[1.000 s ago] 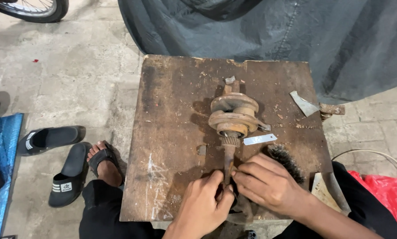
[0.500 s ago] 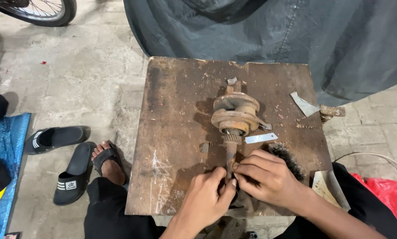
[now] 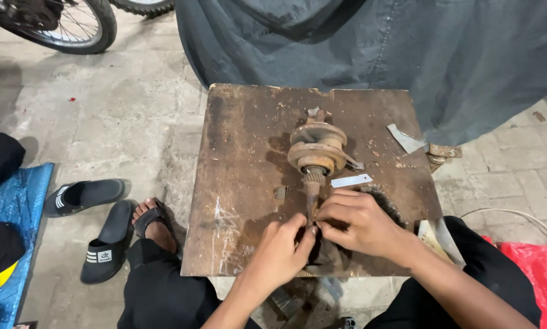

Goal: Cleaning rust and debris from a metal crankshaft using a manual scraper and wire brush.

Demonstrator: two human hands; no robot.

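A rusty crankshaft with two round webs and a long shaft lies on a worn brown wooden board, shaft pointing toward me. My left hand pinches the near end of the shaft with fingertips. My right hand closes on the same shaft end from the right, fingers curled around it. The shaft tip itself is hidden between the fingers. A small pale metal strip lies just above my right hand.
A grey cloth cover hangs behind the board. A metal shard lies at the board's right. Black sandals and my sandalled foot are at left, a bicycle wheel top left, a red bag at right.
The view has shifted slightly; both hands stay on the shaft end, the fingers drawn closer together around it. The crankshaft has not moved on the board.
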